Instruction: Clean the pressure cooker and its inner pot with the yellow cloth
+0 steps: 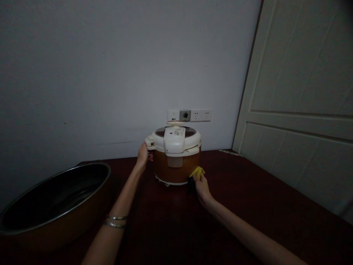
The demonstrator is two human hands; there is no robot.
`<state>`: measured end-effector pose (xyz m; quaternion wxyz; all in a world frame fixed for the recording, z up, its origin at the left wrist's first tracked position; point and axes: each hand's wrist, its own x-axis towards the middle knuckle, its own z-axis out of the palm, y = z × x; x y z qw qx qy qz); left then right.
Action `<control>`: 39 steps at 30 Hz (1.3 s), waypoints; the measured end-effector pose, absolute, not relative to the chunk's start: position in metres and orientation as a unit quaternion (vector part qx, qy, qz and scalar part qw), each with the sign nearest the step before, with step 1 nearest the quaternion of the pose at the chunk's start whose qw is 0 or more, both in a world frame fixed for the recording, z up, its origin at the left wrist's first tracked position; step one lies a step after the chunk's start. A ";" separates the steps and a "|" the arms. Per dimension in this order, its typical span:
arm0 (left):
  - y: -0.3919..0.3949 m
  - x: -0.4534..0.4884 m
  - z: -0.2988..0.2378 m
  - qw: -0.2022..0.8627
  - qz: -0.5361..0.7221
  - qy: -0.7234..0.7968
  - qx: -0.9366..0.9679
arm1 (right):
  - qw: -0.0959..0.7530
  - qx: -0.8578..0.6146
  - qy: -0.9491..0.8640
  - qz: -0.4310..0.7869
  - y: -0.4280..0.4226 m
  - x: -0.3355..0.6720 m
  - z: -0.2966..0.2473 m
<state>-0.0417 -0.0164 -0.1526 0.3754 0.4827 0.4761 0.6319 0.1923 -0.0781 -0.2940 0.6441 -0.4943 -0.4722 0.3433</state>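
Toward the far side of the dark red table (165, 228), near the wall (116, 73), stands a rice cooker (162, 163) with a tan body, upright, its white lid (174, 141) on top. The left hand (142, 154) grips the side handle (150, 142) of the cooker, fingers curled beneath it — two silvery bracelets (116, 221) circle that forearm. The right hand (202, 186) pinches a yellow cloth (198, 171) at the cooker's lower right side; a dark patch below the cloth is too dim to make out. Left of the left arm sits a large dark-lined basin (55, 230) — well apart from the cooker.
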 end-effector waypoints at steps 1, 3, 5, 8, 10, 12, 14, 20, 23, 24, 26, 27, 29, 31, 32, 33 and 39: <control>-0.017 -0.042 -0.152 0.376 0.629 0.480 0.481 | 0.642 -0.493 -0.467 0.355 -0.086 0.186 -0.296; -0.018 -0.043 -0.151 0.380 0.622 0.491 0.477 | 0.641 -0.485 -0.444 0.395 -0.101 0.177 -0.295; -0.020 -0.046 -0.148 0.382 0.614 0.503 0.474 | 0.638 -0.469 -0.408 0.455 -0.116 0.174 -0.290; -0.027 -0.057 -0.138 0.361 0.622 0.517 0.465 | 0.600 -0.433 -0.365 0.566 -0.141 0.172 -0.277; -0.034 -0.065 -0.128 0.325 0.645 0.523 0.453 | 0.561 -0.413 -0.359 0.621 -0.157 0.170 -0.269; -0.044 -0.071 -0.117 0.287 0.668 0.519 0.449 | 0.537 -0.400 -0.368 0.645 -0.169 0.166 -0.260; -0.058 -0.070 -0.108 0.263 0.688 0.491 0.466 | 0.534 -0.384 -0.392 0.644 -0.175 0.163 -0.250; -0.115 -0.038 -0.120 0.074 0.678 0.448 0.579 | 0.536 -0.331 -0.469 0.619 -0.168 0.156 -0.218; -0.143 -0.021 -0.146 0.105 0.563 0.462 0.677 | 0.527 -0.301 -0.500 0.618 -0.165 0.151 -0.216; -0.149 -0.017 -0.156 0.154 0.528 0.462 0.695 | 0.526 -0.293 -0.508 0.616 -0.165 0.149 -0.219; -0.158 -0.014 -0.174 0.265 0.472 0.464 0.701 | 0.522 -0.284 -0.520 0.614 -0.164 0.145 -0.227; -0.159 -0.014 -0.182 0.319 0.448 0.467 0.692 | 0.522 -0.281 -0.523 0.613 -0.163 0.144 -0.232; -0.160 -0.017 -0.195 0.408 0.408 0.470 0.668 | 0.518 -0.282 -0.520 0.619 -0.162 0.142 -0.242; -0.158 -0.022 -0.206 0.477 0.373 0.464 0.647 | 0.505 -0.293 -0.506 0.635 -0.162 0.145 -0.251; -0.156 -0.026 -0.211 0.502 0.354 0.460 0.642 | 0.496 -0.303 -0.499 0.643 -0.163 0.148 -0.256; -0.154 -0.031 -0.214 0.517 0.338 0.460 0.638 | 0.488 -0.315 -0.493 0.648 -0.163 0.154 -0.260; -0.112 -0.075 -0.203 0.278 0.541 0.579 0.543 | 0.486 -0.396 -0.494 0.602 -0.159 0.210 -0.282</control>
